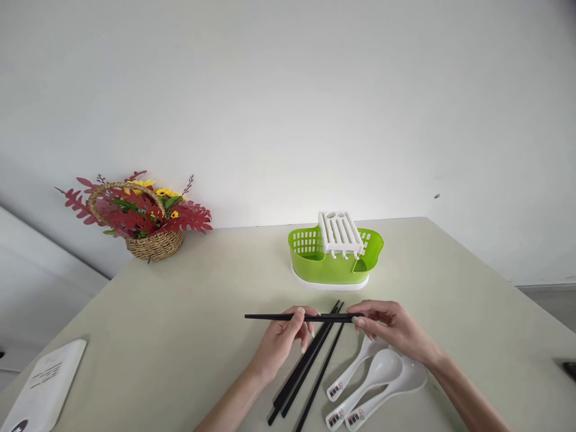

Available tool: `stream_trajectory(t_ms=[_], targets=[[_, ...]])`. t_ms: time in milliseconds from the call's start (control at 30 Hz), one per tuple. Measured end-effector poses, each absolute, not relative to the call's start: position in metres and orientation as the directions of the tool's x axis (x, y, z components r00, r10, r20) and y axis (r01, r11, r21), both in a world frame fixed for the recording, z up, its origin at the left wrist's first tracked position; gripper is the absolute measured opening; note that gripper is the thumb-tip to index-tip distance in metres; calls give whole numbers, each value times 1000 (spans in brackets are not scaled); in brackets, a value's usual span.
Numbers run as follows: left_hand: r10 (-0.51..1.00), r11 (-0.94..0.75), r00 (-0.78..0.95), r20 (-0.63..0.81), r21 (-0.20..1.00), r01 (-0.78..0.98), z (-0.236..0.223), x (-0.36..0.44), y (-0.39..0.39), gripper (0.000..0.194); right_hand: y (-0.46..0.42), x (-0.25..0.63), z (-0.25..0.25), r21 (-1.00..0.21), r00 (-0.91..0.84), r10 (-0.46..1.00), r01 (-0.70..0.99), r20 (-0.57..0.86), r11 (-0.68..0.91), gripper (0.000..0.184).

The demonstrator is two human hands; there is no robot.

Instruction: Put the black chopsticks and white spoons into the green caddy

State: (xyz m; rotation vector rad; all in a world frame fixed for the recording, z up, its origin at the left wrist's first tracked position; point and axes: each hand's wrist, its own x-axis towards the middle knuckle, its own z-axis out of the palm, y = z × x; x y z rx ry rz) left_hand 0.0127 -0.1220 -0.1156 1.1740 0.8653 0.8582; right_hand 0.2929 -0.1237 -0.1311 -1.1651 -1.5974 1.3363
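A black chopstick (270, 316) is held level above the table by both hands. My left hand (283, 342) pinches it near the middle. My right hand (391, 327) pinches its right end. Under the hands, several more black chopsticks (306, 372) lie slanted on the table (180, 336). Three white soup spoons (378, 375) lie to the right of them, below my right hand. Behind the hands stands a green cutlery drainer (315, 258) with a white slotted insert (339, 231).
A wicker basket of red and yellow artificial flowers (144, 216) stands at the back left by the wall. A white flat object (42, 387) lies at the front left edge. A dark item (570, 369) shows at the right edge.
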Motion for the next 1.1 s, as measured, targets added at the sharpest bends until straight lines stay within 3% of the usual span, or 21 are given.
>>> stream_trajectory(t_ms=[167,333,500,867,1100], targets=[[917,217,365,-164,970,-110,-111,14,-122,59,-122,296,-134,-988,-226,974,153,-5,30,40],[955,175,269,-123,968,-179,-108,14,-120,56,-121,301,-138,-990,-164,986,137,1,24,39],[961,137,260,-97,981,-137,-106,13,-119,53,-121,300,-135,-991,-144,989,133,17,36,39],[968,120,234,-95,988,-97,-105,12,-118,52,-122,298,-126,-979,-184,977,149,108,136,30],[993,86,92,-76,991,-104,-107,8,-112,49,-121,290,-126,-974,-201,972,164,120,154,33]])
